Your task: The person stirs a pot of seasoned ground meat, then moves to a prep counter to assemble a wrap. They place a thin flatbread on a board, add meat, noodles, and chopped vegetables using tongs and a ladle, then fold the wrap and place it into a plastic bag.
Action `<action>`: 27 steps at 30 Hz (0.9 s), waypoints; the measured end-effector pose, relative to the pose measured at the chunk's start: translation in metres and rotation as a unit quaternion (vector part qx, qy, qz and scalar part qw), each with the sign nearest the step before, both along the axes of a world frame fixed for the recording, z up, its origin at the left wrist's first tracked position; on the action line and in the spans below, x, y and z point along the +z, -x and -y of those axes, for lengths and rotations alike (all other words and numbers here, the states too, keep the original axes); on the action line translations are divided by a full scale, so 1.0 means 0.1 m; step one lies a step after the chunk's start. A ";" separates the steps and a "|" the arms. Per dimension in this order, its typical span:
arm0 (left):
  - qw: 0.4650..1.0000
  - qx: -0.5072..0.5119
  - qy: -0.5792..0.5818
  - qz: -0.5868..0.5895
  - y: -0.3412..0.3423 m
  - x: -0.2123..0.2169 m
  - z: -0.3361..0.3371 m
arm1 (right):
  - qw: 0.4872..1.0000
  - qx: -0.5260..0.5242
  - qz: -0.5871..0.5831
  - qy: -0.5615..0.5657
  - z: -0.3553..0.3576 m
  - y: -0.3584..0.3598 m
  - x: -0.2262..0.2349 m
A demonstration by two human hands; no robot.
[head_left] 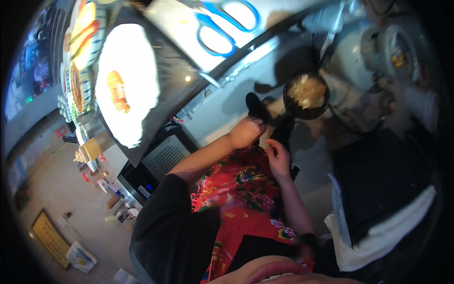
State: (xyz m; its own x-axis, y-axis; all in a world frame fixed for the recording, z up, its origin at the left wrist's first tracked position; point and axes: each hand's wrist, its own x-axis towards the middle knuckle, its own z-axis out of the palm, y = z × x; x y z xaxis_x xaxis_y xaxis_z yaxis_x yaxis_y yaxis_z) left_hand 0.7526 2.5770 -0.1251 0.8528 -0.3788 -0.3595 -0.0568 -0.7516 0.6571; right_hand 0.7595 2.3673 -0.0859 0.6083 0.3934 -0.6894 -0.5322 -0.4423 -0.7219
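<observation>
Plated food [117, 90] and a floral apron [242, 185] suggest a kitchen.

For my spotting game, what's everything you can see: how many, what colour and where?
Scissors: one pair, blue handles, top
Plate: one, white, upper left
Food: one portion, brown, on the plate
Round container: one, black, pale contents, right of centre
Vented box: one, grey, left of centre
Sign: one, yellow, lower left
Apron: one, red floral, on the person
Shoe: at least one, black, centre
Blurry rest: can't tell
Left hand: one, bare, centre
Right hand: one, bare, beside it
</observation>
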 end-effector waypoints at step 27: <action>0.704 0.588 -0.281 0.281 -0.47 -1.69 -3.69 | 0.997 0.075 0.018 0.001 0.48 0.36 -1.02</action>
State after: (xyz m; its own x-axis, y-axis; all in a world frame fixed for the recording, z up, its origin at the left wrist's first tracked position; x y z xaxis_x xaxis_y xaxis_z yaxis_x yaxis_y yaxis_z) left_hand 0.8001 2.9463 -0.2942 0.5251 0.7765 0.3483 0.6909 -0.6279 0.3584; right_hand 0.7239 2.3196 -0.1883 0.5663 0.4800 -0.6700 -0.4342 -0.5172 -0.7376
